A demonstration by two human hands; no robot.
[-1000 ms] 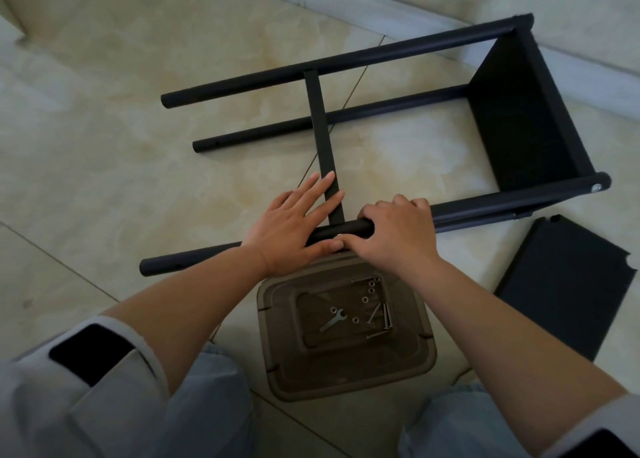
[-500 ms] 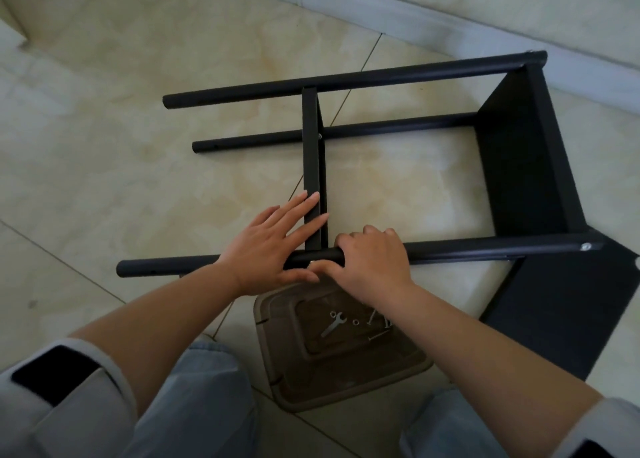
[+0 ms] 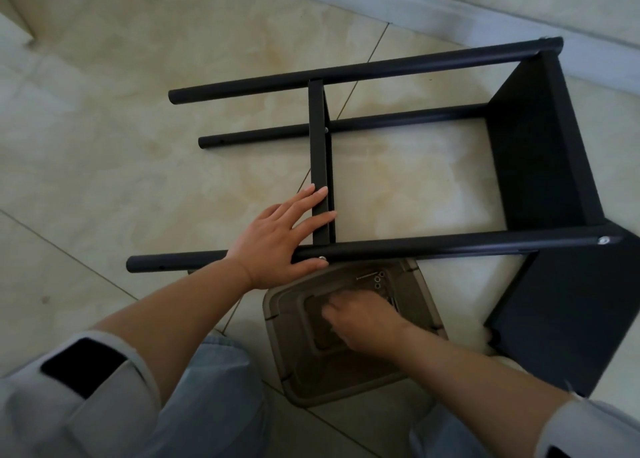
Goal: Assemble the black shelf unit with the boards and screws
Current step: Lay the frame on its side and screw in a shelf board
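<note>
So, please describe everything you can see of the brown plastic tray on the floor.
The brown plastic tray looks translucent, roughly square, with rounded corners and a raised inner rectangle. It lies flat on the tiled floor, just below the shelf's near black pole, beside the person's knees. A long screw and small washers lie at its far edge. The right hand, blurred, reaches into it.

Open floor [image 3: 408, 187] between shelf unit [image 3: 540, 145] poles; loose board [image 3: 571, 319] blocks the right.

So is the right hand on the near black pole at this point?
No, the right hand is down in the brown tray among the screws, while only the left hand rests on the near pole.
</note>
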